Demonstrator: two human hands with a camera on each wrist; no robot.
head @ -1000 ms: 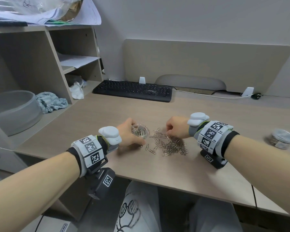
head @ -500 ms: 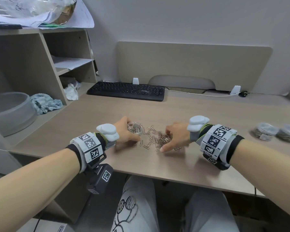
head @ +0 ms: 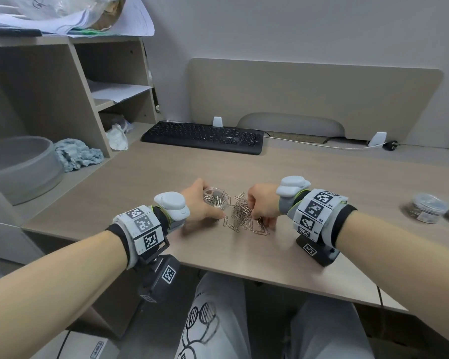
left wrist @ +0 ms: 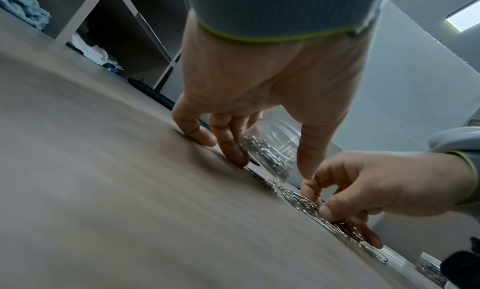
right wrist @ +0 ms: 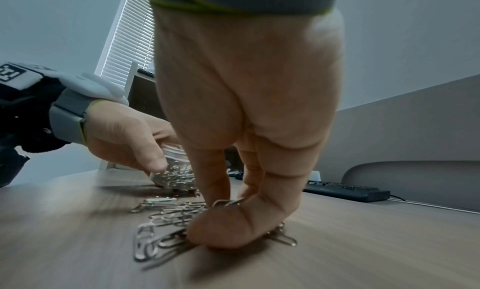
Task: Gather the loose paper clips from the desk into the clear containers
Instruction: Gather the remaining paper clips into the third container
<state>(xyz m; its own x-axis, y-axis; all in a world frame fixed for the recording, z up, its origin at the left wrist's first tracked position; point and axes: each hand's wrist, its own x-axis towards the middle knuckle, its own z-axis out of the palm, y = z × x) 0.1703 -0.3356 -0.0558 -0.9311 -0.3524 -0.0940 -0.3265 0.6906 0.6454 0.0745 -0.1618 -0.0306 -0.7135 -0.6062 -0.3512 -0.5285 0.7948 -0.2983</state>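
Observation:
A small clear container (head: 216, 200), partly filled with paper clips, is tipped on the desk with its mouth toward the loose pile. My left hand (head: 200, 203) grips it, fingers curled round its wall (left wrist: 278, 141). The loose silver paper clips (head: 241, 216) lie bunched just right of the container. My right hand (head: 263, 206) sits on the right side of the pile. Its thumb and fingers curl down onto the clips (right wrist: 161, 213) and pinch a few between them. Its palm hides part of the pile in the head view.
Two filled clear containers (head: 425, 207) stand at the desk's right edge. A black keyboard (head: 205, 137) lies at the back. A grey bowl (head: 18, 167) and a blue cloth (head: 77, 154) sit on the low shelf to the left. The desk's front edge is close below my wrists.
My right hand swept across the pile toward the container and now curls onto the clips. The pile is more tightly bunched beside the container. My left hand kept its hold.

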